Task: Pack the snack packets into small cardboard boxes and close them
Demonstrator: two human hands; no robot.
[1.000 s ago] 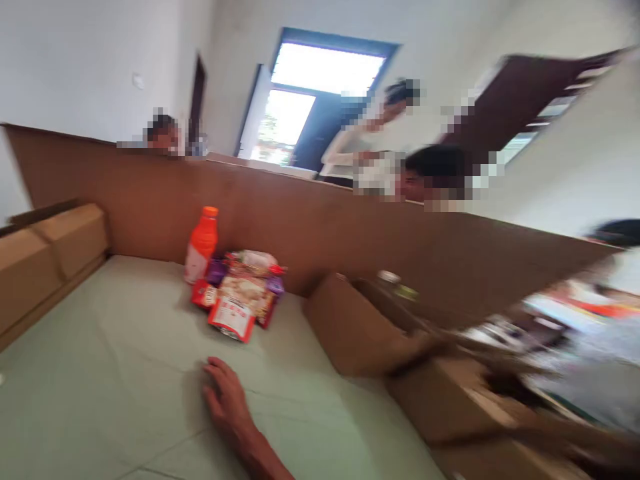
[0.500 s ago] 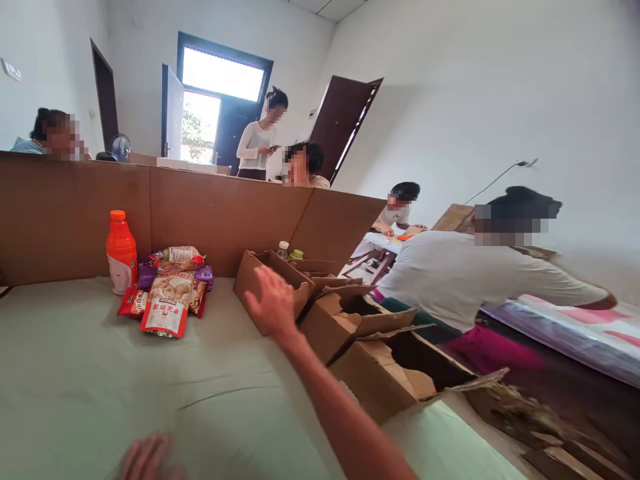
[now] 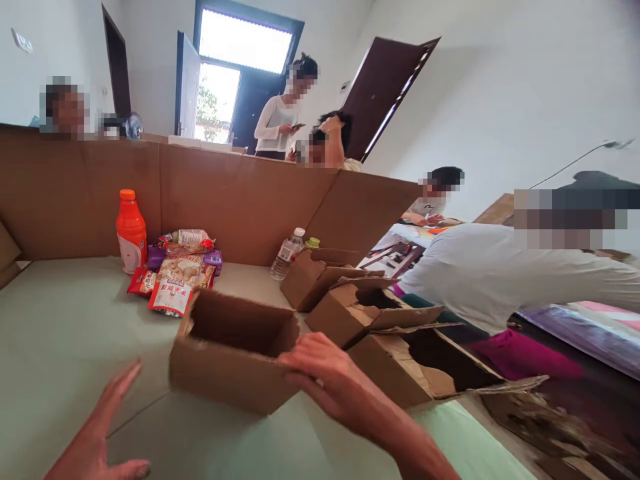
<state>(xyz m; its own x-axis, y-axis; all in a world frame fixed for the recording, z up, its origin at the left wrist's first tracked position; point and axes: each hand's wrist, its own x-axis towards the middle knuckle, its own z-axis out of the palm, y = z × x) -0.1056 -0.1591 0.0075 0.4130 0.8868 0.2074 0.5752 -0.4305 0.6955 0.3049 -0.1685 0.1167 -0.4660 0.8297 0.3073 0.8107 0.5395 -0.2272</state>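
Observation:
My right hand (image 3: 325, 373) grips the right end of an open-topped cardboard box (image 3: 225, 373), thumb and fingers pinching its wall. The box is over the green-covered table (image 3: 60, 333), tilted a little, and its inside is dark. To the left of the box, my left hand (image 3: 100, 433) is held open, thumb and fingers apart, touching nothing. Just behind the box lies a pile of snack packets, with a red and cream squirrel-print packet (image 3: 175, 287) in front. Beside them stands an orange bottle (image 3: 131, 233).
Several cut cardboard boxes (image 3: 345, 313) stand in a row along the right. Behind them are a clear bottle (image 3: 289, 253) and a green-capped container (image 3: 313, 243). A cardboard partition (image 3: 240, 193) closes the back. Several people sit or stand beyond, one in a white shirt (image 3: 460, 273) close at right.
My right hand has taken hold of the nearest-to-back box and brought it left and toward me, uncovering the clear bottle. My left hand has risen further into view, fingers spread. The view has shifted.

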